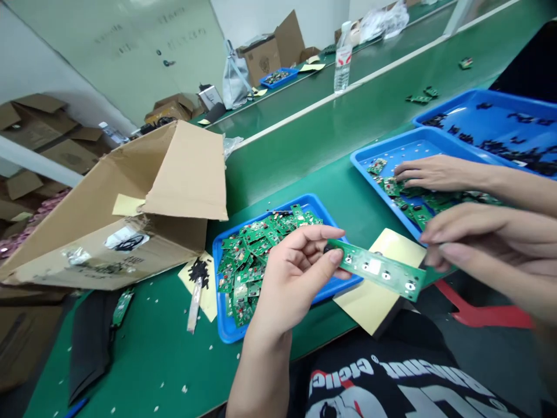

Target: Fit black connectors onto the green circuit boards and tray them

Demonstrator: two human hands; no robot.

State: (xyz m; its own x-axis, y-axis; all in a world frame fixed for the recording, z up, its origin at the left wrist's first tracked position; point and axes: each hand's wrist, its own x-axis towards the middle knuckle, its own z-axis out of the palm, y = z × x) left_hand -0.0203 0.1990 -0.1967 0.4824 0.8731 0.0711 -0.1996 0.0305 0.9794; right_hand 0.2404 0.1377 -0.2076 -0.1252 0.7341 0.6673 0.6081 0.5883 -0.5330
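My left hand point(300, 273) pinches one end of a long green circuit board point(378, 268) between thumb and fingers. The board is tilted down to the right, and round pads and a white square show on its face. A small black part sits at the pinched end, partly hidden by my fingers. Close to the board's other end is my right hand point(487, 249), slightly blurred, its fingers and thumb curled together; whatever is between the fingertips cannot be made out. Beneath my left hand is a blue tray point(224, 331) heaped with small green circuit boards point(252, 249).
Another person's hand point(448, 173) reaches into a second blue tray point(365, 168) of boards. Black parts lie in a farther tray point(474, 101). An open cardboard box point(187, 174) stands left. Black pieces point(199, 271) lie on yellow paper; more paper point(369, 302) is before me.
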